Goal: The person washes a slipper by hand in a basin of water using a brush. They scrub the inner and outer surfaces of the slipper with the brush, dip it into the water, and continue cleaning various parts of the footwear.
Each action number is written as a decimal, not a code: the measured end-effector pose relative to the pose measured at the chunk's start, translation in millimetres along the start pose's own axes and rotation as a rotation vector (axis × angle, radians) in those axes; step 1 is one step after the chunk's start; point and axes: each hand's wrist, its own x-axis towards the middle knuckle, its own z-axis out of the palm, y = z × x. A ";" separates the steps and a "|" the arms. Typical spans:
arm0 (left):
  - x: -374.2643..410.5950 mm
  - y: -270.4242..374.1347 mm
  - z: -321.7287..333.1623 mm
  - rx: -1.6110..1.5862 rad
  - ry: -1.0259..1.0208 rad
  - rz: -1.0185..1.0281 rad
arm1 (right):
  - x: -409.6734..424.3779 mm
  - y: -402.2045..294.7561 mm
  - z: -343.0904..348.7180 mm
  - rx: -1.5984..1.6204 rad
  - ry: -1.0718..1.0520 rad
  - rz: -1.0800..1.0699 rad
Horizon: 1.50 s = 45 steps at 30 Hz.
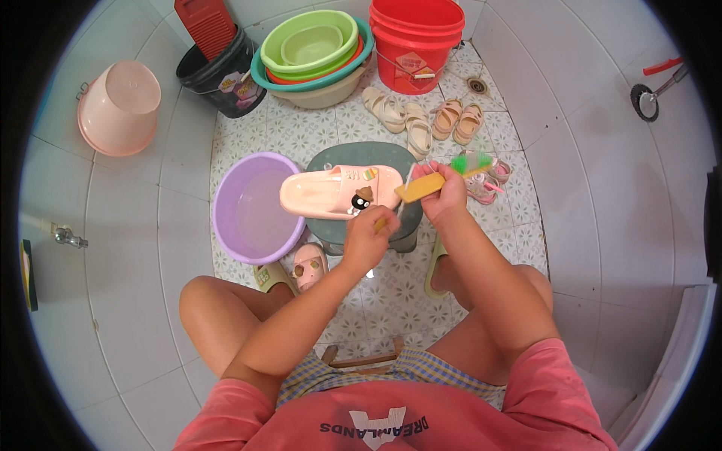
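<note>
A pink slide slipper with cartoon charms on its strap lies sideways on a dark green plastic stool. My right hand, just right of the slipper, grips a scrubbing brush with a yellow handle and green bristles, bristles facing up. A thin white cord hangs by the handle. Close to the slipper's near edge, my left hand is curled and blurred; a small yellow thing shows between its fingers, too unclear to name. The matching pink slipper stands on the floor beside my left foot.
A purple basin of cloudy water touches the stool's left side. Several sandals lie beyond and right of the stool. Stacked basins, a black bucket and red buckets line the back. A floor drain lies behind.
</note>
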 end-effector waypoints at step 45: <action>26.1 -1.5 6.1 -0.751 0.046 -0.417 | -34.8 31.4 -30.9 -1.060 -0.470 -0.217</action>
